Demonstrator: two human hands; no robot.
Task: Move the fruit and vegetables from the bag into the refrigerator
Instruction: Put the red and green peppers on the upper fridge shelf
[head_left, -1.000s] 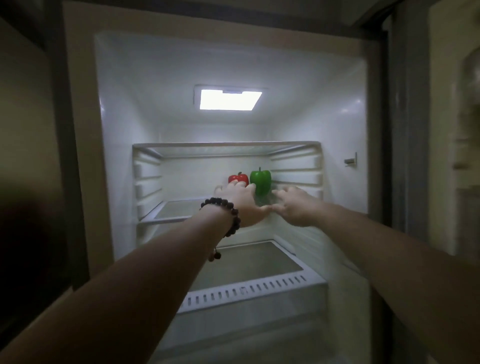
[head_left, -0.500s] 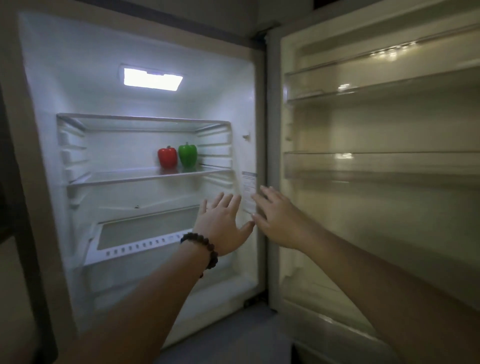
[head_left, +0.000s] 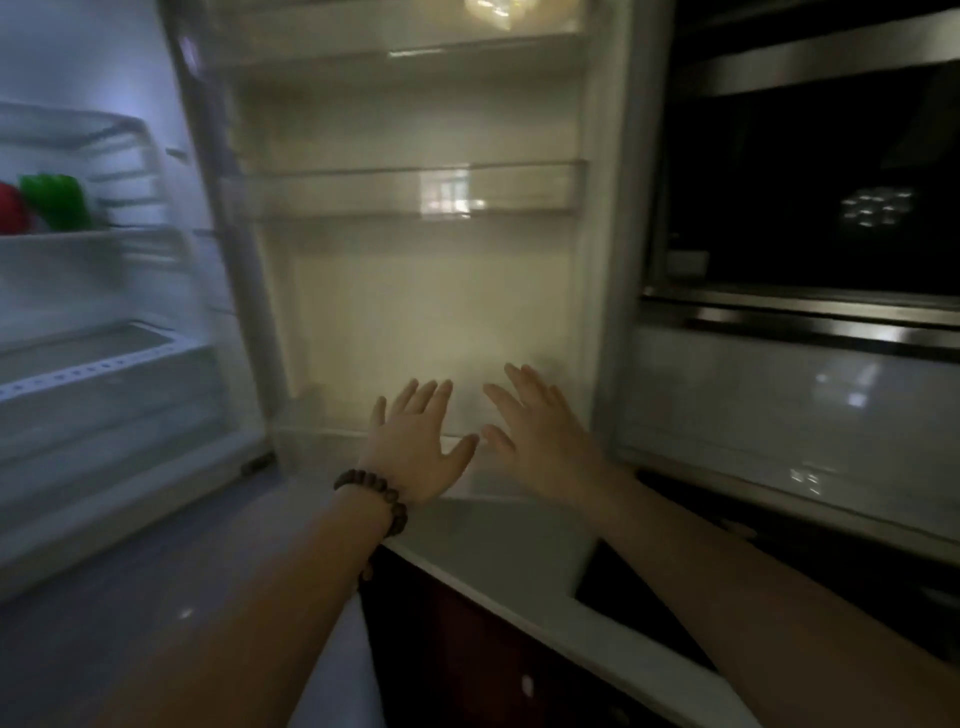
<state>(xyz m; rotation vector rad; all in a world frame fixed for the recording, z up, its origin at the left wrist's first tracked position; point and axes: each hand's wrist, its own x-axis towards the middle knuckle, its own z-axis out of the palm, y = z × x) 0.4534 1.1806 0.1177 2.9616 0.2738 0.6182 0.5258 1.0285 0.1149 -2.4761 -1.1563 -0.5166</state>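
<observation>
Both empty, fingers spread: left hand (head_left: 415, 447), right hand (head_left: 540, 441). Red pepper (head_left: 10, 208), green pepper (head_left: 54, 202) on fridge shelf (head_left: 93, 244)'s right end. Probably light, smooth, firm; best cupped round the middle.

No legible text, labels, brand marks or numbers, refrigerator door (head_left: 415, 291) surfaces blurred, oven (head_left: 810, 197) front unmarked

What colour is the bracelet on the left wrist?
Dark brown beads, bracelet, seen in the head view.
</observation>
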